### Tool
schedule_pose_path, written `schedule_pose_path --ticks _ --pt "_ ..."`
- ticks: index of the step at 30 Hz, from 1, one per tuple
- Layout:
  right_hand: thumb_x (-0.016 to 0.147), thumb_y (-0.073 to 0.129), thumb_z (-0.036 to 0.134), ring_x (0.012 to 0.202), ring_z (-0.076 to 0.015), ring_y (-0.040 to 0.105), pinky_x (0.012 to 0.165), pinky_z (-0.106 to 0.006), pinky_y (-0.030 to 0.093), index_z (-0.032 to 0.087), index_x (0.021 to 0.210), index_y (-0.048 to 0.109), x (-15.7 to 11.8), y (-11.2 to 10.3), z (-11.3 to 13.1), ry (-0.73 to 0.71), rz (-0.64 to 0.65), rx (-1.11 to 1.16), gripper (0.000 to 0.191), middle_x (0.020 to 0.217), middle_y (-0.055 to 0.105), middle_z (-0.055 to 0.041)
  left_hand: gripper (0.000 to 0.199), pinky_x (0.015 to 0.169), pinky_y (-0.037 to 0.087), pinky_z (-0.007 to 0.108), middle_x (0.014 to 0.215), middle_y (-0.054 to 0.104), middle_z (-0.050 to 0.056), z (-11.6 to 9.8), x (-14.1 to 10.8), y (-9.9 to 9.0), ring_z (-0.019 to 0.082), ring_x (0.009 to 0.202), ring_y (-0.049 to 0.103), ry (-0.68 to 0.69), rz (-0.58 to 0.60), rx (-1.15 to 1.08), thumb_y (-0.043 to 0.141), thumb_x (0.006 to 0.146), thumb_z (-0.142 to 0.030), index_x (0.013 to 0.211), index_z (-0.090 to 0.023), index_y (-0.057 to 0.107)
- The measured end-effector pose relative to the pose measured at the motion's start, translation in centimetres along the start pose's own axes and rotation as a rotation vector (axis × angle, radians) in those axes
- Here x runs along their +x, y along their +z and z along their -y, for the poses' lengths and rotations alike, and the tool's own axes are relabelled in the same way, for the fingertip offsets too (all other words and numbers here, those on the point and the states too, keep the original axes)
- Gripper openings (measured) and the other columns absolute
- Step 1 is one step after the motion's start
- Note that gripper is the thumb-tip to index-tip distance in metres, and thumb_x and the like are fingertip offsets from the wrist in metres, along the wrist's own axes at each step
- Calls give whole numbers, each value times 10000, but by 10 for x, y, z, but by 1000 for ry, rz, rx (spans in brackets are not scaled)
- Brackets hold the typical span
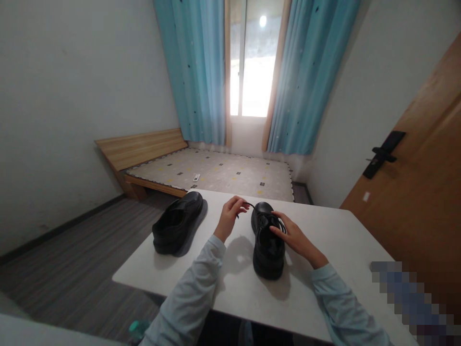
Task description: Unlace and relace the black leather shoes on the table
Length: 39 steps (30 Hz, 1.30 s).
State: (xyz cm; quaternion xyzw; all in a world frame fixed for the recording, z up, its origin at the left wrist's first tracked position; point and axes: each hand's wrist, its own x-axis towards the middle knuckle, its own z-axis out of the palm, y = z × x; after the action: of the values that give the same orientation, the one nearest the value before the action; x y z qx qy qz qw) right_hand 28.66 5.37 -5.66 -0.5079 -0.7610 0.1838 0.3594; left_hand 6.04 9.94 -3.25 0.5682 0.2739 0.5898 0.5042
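Observation:
A black lace-up shoe [268, 257] stands on the white table [237, 298], its toe pointing away from me. To its left, my left hand [230, 215] pinches a black shoelace [250, 204] that stretches across to the shoe. My right hand [291, 235] rests against the shoe's right side, thumb near the opening and fingers by the lacing; whether it grips a lace is unclear. The other black shoe [178, 223] stands apart near the table's left edge, with no hand on it.
Past the table is a bed [223, 175] with a patterned mattress and a small white object [196, 178]. Blue curtains [198, 72] flank a bright window. A wooden door [414, 192] is at right. A green-capped item [138, 327] shows at lower left.

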Motion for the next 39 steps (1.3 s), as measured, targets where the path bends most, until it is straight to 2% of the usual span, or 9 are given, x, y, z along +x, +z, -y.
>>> schedule_pose_path --ticks 4,9,13,18,25,33,39 --pt "878 432 479 1141 -235 533 995 -427 396 225 1180 506 2 -1 1 3 -28 37 401 1196 590 -82 343 686 472 266 739 599 47 -2 -3 4 141 729 562 -6 116 46 470 848 -412 700 -137 612" --pt "900 406 447 1165 -228 515 1024 -424 366 221 1121 560 5 -3 4 -16 -73 57 352 1223 581 -85 457 684 463 269 717 612 62 3 -1 7 150 733 574 2 170 167 411 870 -428 563 -133 577" --pt "910 392 403 1091 -231 549 974 -421 407 227 1028 619 6 -5 6 -72 -139 43 311 1117 618 -83 314 621 457 247 678 615 26 12 0 7 130 648 564 -14 128 394 490 833 -397 684 -149 612" --pt "883 427 386 916 -231 598 786 -380 497 210 926 660 7 -8 7 -16 -194 45 295 936 641 -84 167 609 468 231 821 659 33 21 -2 9 129 693 582 4 145 570 576 787 -317 851 -175 637" --pt "809 537 365 805 -215 633 742 -357 489 188 869 671 10 -7 -1 83 -190 96 230 864 695 -72 174 609 485 220 902 629 45 22 -4 11 120 732 585 43 211 637 590 783 -246 936 -173 628" --pt "741 615 431 703 -207 615 614 -314 475 172 791 672 14 -1 -11 156 -228 225 270 765 681 -73 163 627 486 219 909 608 35 24 -4 11 118 755 579 39 225 651 594 787 -214 943 -176 622" --pt "668 678 486 640 -190 588 600 -316 476 157 736 652 16 4 -11 193 -262 344 337 707 653 -63 192 631 484 219 900 597 27 29 -3 10 115 748 574 20 216 627 635 761 -221 946 -175 615"
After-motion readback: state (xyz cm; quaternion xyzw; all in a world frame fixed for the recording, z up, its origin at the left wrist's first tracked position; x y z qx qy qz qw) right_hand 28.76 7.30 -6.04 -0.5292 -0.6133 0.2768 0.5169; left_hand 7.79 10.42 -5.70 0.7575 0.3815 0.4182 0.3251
